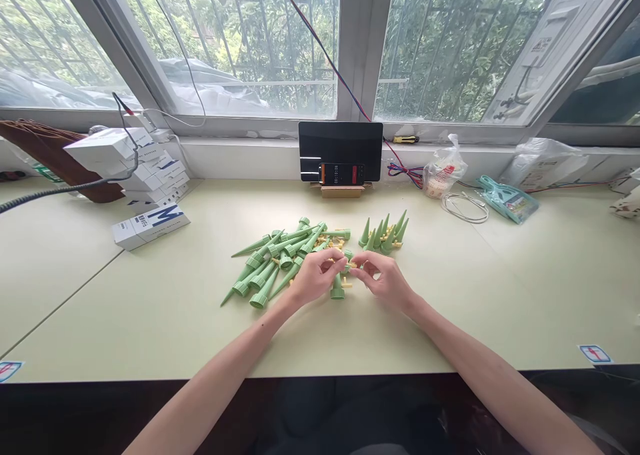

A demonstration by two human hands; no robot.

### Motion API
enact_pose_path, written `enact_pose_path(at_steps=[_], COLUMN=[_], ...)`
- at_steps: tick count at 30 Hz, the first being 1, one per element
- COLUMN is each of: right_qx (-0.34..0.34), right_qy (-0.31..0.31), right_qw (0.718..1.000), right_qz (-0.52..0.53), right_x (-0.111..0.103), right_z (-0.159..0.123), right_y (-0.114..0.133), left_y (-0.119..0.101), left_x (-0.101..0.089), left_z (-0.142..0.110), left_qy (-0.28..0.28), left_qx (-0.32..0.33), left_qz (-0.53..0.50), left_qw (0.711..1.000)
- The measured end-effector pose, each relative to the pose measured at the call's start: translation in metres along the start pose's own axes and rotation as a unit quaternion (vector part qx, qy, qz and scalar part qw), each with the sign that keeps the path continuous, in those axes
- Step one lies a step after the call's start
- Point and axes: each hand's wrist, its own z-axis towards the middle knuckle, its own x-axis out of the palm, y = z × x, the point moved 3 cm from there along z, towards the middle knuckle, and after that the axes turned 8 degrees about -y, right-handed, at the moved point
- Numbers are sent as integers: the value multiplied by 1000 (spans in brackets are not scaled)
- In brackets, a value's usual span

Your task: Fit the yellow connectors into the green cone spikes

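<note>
My left hand [318, 273] and my right hand [384, 280] meet fingertip to fingertip above the table. A small yellow valve piece [351, 265] shows between them, pinched by my right thumb and forefinger. The left fingers are also closed, but what they grip is hidden. Just below the fingertips, a green plastic spike [338, 292] stands cap down with a yellow valve on its side. To the left lies a loose pile of green spikes [265, 275], with small yellow parts among them. Several green spikes [384, 233] with yellow valves stand upright behind my right hand.
A phone [342, 174] leans against a black tablet [341, 141] at the back. White boxes [150, 168] are stacked at left, one box [151, 227] lying forward. A plastic bag [444, 169], a coiled white cable [465, 208] and a teal dustpan [509, 198] lie back right.
</note>
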Motion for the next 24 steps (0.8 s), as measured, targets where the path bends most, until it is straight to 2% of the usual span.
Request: enact_pose_path(at_steps=[7,13,17,20,24], right_qx=[-4,37,52,55,47], right_qy=[-4,-42,-52,-55,-63], right_qw=[1000,998,997,997,997], right_qz=[-12,-10,2,2,-8], right_x=[0,-4,-5,-5,-5], right_z=[-1,1,2,2,2], right_y=[1,2,3,3,3], left_y=[0,1,1,0,-2], left_x=[0,-5,-9,-10,-9], left_z=[0,1,1,1,0], left_qy=[-8,-69,-102,-94,-55], left_qx=[13,24,37,52,75], left_qz=[11,44,106,137,162], left_qw=[1000,996,988,985,982])
